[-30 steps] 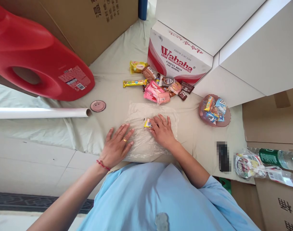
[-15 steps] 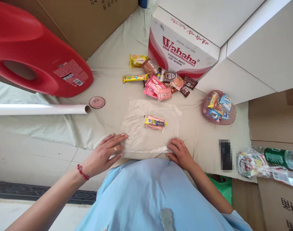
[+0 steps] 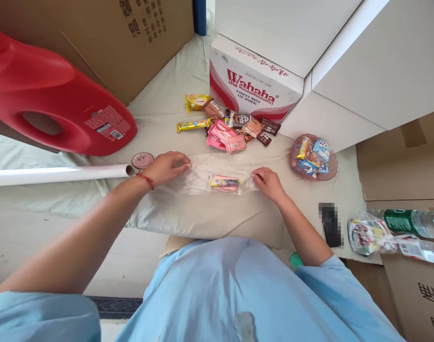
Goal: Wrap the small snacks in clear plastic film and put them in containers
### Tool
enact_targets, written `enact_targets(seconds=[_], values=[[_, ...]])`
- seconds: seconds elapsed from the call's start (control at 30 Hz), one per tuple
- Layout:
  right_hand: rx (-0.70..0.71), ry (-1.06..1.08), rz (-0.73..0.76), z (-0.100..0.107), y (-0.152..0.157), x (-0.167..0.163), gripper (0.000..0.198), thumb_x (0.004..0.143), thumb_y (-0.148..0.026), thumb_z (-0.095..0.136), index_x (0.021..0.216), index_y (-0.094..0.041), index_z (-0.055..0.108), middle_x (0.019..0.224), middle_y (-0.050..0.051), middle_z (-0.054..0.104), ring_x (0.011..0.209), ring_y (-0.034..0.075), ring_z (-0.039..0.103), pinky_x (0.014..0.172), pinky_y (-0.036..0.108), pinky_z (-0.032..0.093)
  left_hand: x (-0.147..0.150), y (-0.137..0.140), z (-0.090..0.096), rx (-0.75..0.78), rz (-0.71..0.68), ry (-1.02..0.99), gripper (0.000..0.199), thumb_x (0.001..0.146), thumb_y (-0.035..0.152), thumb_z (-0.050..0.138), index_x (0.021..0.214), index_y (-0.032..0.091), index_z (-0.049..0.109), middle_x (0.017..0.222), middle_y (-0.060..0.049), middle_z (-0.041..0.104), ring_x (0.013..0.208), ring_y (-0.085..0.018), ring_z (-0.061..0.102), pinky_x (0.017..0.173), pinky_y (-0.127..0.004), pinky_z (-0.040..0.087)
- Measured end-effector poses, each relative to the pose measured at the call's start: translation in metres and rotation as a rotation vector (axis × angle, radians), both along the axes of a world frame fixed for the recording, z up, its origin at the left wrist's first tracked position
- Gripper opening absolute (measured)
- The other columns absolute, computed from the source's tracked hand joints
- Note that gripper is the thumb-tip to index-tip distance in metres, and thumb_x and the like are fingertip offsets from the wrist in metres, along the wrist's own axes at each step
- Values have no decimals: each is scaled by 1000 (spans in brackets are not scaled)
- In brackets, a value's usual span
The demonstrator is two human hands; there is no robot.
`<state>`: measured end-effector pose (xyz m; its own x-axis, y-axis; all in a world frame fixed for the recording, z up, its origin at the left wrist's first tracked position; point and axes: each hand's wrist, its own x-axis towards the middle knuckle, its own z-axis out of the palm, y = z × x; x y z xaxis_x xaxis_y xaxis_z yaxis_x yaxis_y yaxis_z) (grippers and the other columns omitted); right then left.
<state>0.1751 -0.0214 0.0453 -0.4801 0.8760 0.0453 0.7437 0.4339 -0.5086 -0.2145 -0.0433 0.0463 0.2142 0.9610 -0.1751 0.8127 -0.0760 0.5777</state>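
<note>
A sheet of clear plastic film lies on the cloth in front of me, its near side folded up over a few wrapped snacks, yellow and pink ones, that show through it. At the film's left edge, my left hand has its thumb and fingers closed on the plastic. My right hand pinches the film near its right edge. The snacks lie between the two hands, nearer the right one.
Behind the film lies a pile of wrapped snacks against a Wahaha carton. A pink dish of snacks stands right. Left are a red jug, white tube and pink disc. Bottles lie far right.
Both hands have moved away from me, from the film's near edge to its sides, and closed on it. The film's near part is now folded over the snacks. My view has shifted slightly.
</note>
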Motion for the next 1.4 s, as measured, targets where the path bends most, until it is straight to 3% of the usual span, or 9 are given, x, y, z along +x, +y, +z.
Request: enact_targets(seconds=[0.2, 0.33, 0.43, 0.6, 0.7, 0.87, 1.1, 1.27, 1.4], values=[[234, -69, -126, 3, -9, -25, 32, 97, -16, 54, 122, -16, 74, 113, 17, 65, 107, 32, 51, 94, 47, 50, 11, 6, -20, 103, 67, 52, 39, 90, 44, 47, 92, 13, 70, 116, -13, 75, 116, -30, 64, 107, -41, 49], [191, 64, 189, 10, -25, -61, 32, 102, -18, 52, 125, -25, 73, 117, 11, 65, 105, 26, 52, 93, 40, 49, 11, 5, -25, 102, 141, 2, 22, 85, 37, 55, 88, 20, 68, 111, -11, 75, 113, -31, 65, 106, -45, 51], [66, -32, 352, 2, -24, -87, 31, 101, -17, 56, 125, -24, 73, 116, 10, 67, 103, 25, 52, 92, 37, 48, 10, 0, -20, 163, 227, -9, 21, 86, 35, 57, 92, 18, 69, 117, -13, 72, 119, -32, 63, 110, -49, 48], [-17, -148, 322, -5, -17, -100, 33, 103, -17, 53, 130, -20, 73, 114, 12, 70, 100, 27, 50, 95, 39, 45, 26, -41, 16, 749, 541, 75, 19, 91, 26, 60, 102, 16, 71, 120, -18, 68, 122, -33, 60, 108, -53, 45], [-12, -176, 311, -2, -19, -100, 33, 103, -18, 51, 128, -20, 73, 115, 12, 70, 100, 27, 49, 93, 40, 44, 59, -78, 38, 1061, 378, 98, 18, 87, 18, 64, 104, 21, 71, 107, -12, 73, 114, -30, 65, 102, -49, 45], [-34, -211, 297, 2, -22, -103, 29, 102, -23, 57, 126, -23, 73, 114, 11, 69, 104, 27, 51, 93, 39, 43, 124, -102, 29, 863, -137, 6, 34, 94, 12, 56, 121, 27, 69, 120, -3, 79, 115, -20, 70, 96, -41, 40], [-138, -43, 323, 3, -11, -94, 33, 99, -10, 49, 121, -14, 73, 116, 12, 74, 108, 23, 63, 102, 38, 44, 132, -83, -19, 501, 69, 41, 39, 101, 18, 45, 133, 23, 67, 136, -11, 73, 118, -27, 68, 98, -49, 39], [-86, -43, 207, 8, 25, -92, 37, 98, -10, 46, 123, -14, 73, 119, 13, 74, 112, 25, 65, 102, 38, 48, 137, -87, -20, 404, 29, 103, 38, 103, 21, 45, 134, 26, 67, 143, -9, 69, 130, -30, 61, 101, -53, 38], [-7, -192, 257, 4, 54, -102, 39, 95, -10, 52, 130, -11, 70, 134, 16, 68, 126, 29, 57, 113, 43, 42, 142, -87, -19, 392, 54, 148, 38, 103, 21, 45, 133, 26, 67, 146, -11, 66, 138, -31, 55, 106, -56, 37]])
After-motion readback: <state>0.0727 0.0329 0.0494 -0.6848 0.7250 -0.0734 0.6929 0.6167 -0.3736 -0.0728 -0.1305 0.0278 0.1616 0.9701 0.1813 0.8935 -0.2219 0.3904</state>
